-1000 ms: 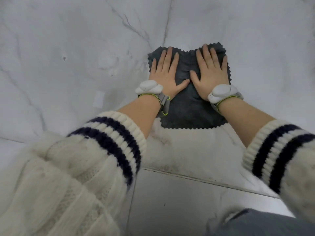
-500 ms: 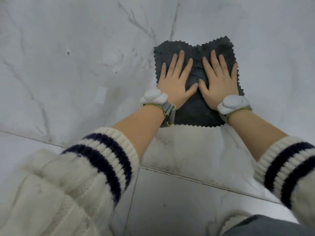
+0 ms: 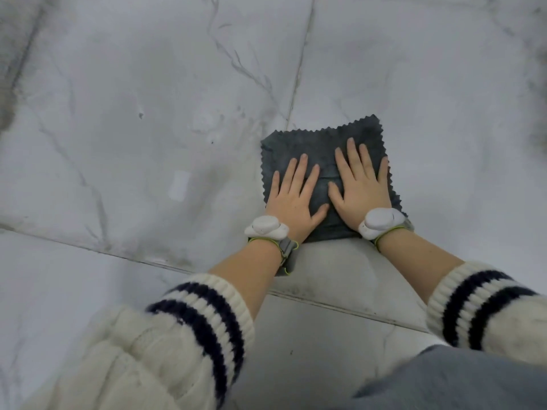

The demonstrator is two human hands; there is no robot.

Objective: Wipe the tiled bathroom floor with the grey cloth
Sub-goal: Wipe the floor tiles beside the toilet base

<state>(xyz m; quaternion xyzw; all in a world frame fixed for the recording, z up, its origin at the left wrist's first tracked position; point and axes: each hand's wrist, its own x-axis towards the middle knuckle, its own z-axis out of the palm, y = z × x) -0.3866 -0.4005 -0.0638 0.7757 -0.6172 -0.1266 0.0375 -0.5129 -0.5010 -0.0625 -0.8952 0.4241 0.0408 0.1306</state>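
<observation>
The grey cloth, square with zigzag edges, lies flat on the white marble-patterned floor tiles right of the middle. My left hand presses its left half with straight, spread fingers. My right hand presses the right half the same way, thumbs nearly meeting. Both palms hide the cloth's middle. Each wrist carries a white tracker on a grey strap.
A grout line runs away from the cloth's far left corner, and another grout line crosses below my wrists. A small white patch and dark specks mark the tile to the left. My grey trouser knee fills the lower right.
Both hands have drawn the cloth toward me along the floor, and it now lies nearer the crosswise grout line. My fingers sit lower on the cloth than a second ago.
</observation>
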